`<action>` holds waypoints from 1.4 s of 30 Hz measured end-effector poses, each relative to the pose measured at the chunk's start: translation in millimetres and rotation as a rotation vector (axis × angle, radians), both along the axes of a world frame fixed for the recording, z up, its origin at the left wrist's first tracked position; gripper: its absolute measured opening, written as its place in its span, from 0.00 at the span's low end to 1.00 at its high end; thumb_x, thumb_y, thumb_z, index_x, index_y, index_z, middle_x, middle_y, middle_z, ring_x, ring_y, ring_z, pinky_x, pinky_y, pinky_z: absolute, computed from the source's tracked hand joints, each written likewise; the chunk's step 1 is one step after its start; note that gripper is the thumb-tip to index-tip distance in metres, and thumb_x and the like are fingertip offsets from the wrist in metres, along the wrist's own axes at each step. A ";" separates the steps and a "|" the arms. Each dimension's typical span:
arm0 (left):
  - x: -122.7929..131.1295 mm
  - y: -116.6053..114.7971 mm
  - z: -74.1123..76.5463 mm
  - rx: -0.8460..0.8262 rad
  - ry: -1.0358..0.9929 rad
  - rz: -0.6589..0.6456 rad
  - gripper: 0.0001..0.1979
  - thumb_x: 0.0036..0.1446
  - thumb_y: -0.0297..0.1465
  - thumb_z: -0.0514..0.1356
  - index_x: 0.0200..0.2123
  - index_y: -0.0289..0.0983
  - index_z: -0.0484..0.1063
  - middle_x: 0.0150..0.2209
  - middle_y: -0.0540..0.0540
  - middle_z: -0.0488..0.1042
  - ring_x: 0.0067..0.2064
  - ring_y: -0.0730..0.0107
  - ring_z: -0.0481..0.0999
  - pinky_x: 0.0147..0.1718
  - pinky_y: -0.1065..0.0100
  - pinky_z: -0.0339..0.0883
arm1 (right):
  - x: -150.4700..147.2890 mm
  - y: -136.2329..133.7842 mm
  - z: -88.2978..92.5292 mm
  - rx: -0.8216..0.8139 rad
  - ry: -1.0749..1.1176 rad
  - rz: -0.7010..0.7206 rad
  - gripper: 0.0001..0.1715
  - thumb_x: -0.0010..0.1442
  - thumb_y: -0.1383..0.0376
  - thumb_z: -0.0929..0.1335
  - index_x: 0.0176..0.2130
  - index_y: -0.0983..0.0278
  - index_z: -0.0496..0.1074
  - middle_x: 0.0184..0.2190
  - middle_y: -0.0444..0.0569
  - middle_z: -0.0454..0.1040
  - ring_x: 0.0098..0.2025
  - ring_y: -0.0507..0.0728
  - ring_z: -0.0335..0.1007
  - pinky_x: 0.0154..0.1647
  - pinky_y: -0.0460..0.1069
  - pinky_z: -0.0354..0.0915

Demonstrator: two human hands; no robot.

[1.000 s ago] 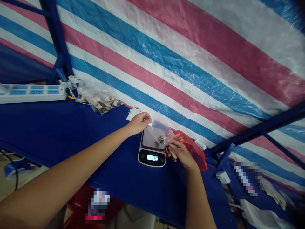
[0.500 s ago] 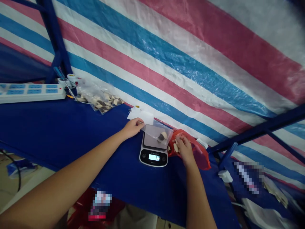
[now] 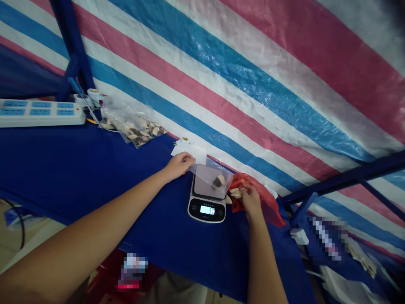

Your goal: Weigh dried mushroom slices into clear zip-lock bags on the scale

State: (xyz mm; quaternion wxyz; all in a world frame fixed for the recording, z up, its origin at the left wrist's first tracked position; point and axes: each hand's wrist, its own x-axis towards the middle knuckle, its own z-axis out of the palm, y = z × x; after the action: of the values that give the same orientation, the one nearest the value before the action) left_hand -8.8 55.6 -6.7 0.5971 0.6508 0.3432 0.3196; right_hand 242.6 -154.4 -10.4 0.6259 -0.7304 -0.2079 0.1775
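A small clear plastic bag (image 3: 209,171) lies across the pan of a digital kitchen scale (image 3: 207,210), whose lit display reads about 31, its last digit unclear. One dark-and-pale piece (image 3: 219,181) is inside the bag. My left hand (image 3: 181,164) pinches the bag's upper left end between thumb and fingers. To the right of the scale, my right hand (image 3: 251,202) is at the mouth of a red plastic bag (image 3: 268,202), its fingers closed at pale slices (image 3: 236,193). Its fingertips are partly hidden. Another pale slice (image 3: 228,199) rests against the scale's right edge.
A larger clear bag of similar pieces (image 3: 139,128) lies at the back left, near a screwdriver (image 3: 84,101) and a white power strip (image 3: 41,113). White paper (image 3: 199,154) sits behind the scale. Striped sheeting (image 3: 202,84) rises behind the blue table (image 3: 126,169).
My right hand has lowered slightly over the pale slices at the red bag's mouth. My left hand still grips the clear bag. The whole view has shifted a little.
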 end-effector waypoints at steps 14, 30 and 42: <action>-1.0 -3.3 3.1 0.054 -0.002 0.008 0.07 0.57 0.36 0.61 0.35 0.38 0.72 0.22 0.53 0.68 0.22 0.73 0.68 0.20 0.71 0.62 | -20.1 -1.5 20.9 0.276 0.094 0.039 0.29 0.40 0.58 0.82 0.41 0.62 0.75 0.38 0.48 0.81 0.43 0.56 0.79 0.48 0.50 0.75; 1.8 -6.0 4.4 0.065 -0.014 0.009 0.07 0.57 0.36 0.61 0.35 0.38 0.73 0.23 0.52 0.70 0.23 0.73 0.68 0.22 0.71 0.61 | -36.4 15.7 12.9 0.347 0.078 0.056 0.25 0.43 0.56 0.82 0.37 0.59 0.72 0.36 0.45 0.78 0.42 0.56 0.78 0.44 0.52 0.77; 6.4 -0.2 -8.0 0.271 0.037 0.021 0.07 0.54 0.35 0.63 0.34 0.38 0.77 0.32 0.48 0.78 0.31 0.70 0.73 0.33 0.69 0.67 | -62.1 20.2 19.3 0.154 -0.060 0.189 0.19 0.52 0.51 0.76 0.38 0.61 0.77 0.36 0.49 0.81 0.39 0.58 0.77 0.40 0.51 0.71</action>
State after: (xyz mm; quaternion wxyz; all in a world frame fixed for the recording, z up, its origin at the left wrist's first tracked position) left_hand -2.4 55.4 -14.7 0.4938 0.7276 0.3146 0.3574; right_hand 180.4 -134.3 8.9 0.6542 -0.6622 -0.3076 0.1971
